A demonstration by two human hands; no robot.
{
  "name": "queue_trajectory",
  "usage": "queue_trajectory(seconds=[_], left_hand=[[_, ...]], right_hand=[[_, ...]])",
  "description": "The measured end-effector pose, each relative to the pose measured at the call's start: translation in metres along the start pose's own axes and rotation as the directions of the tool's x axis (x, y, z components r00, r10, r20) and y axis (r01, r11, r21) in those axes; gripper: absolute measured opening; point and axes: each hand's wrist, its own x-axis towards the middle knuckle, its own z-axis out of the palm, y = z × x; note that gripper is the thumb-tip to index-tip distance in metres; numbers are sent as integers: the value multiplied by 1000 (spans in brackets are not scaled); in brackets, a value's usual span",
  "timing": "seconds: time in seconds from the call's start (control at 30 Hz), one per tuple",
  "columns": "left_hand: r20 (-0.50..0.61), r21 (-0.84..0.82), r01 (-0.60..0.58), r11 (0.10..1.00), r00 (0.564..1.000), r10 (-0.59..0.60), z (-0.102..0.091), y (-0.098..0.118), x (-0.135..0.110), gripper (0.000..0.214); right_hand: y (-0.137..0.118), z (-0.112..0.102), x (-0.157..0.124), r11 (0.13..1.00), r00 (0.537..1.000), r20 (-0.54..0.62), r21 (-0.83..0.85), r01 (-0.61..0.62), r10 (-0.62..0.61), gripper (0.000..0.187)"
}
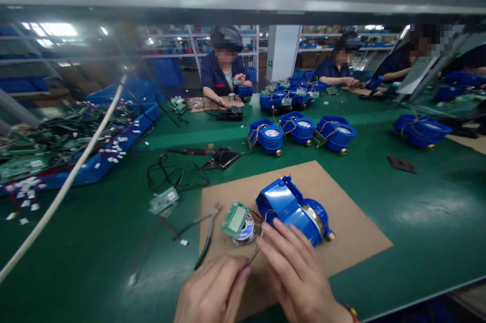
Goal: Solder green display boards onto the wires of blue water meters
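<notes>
My left hand (212,290) is closed in a pinch on a thin bundle of coloured wires (251,258) at the near part of the cardboard sheet. My right hand (298,270) is beside it, fingers stretched out, fingertips by the wires and the near side of a blue water meter (283,201). The meter lies tilted on its side, with a brass ring showing. Wires run from it towards a green circuit board with a small display (236,219), which rests on a solder spool (246,234). Cutting pliers (209,237) lie open left of the spool.
Brown cardboard (353,242) covers part of the green table (429,216). A soldering iron (193,152) and a loose circuit board (164,200) lie to the left. A blue bin (96,168) holds many boards. Several blue meters (266,135) stand behind; co-workers sit across. A pale cable (72,176) hangs at left.
</notes>
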Motion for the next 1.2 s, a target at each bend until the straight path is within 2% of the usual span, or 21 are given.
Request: queue_trajectory(seconds=[0.07,0.17,0.27,0.43,0.63,0.73,0.8,0.97,1.2], left_hand=[[22,-136,120,983,993,-119,-2,0,3,9],[111,-256,350,901,937,-332,-9,-3,4,15],[197,-378,444,812,896,-398,-19,-7,4,17],[201,-469,450,760,892,-404,-21,-11,2,8],[82,-500,336,798,936,-342,-13,-14,3,7],[67,-563,334,756,930,-361,-14,-15,4,9],[70,-576,347,740,923,-378,-16,-15,5,7],[87,-537,352,767,927,-365,-18,-14,9,4],[236,-567,459,684,886,-399,-18,-15,13,15]], right_hand=[[-11,3,15,978,995,96,210,10,-31,42],[-16,11,30,904,988,149,413,-107,48,27],[-15,18,32,843,977,161,500,-200,137,18],[-16,19,31,767,953,215,566,-301,215,15],[-16,14,33,642,879,367,603,-474,304,12],[-15,12,34,605,856,415,609,-513,309,12],[-15,11,34,608,856,421,606,-512,302,13],[-14,10,34,659,876,403,587,-471,267,14],[-16,12,27,744,894,385,523,-416,230,14]])
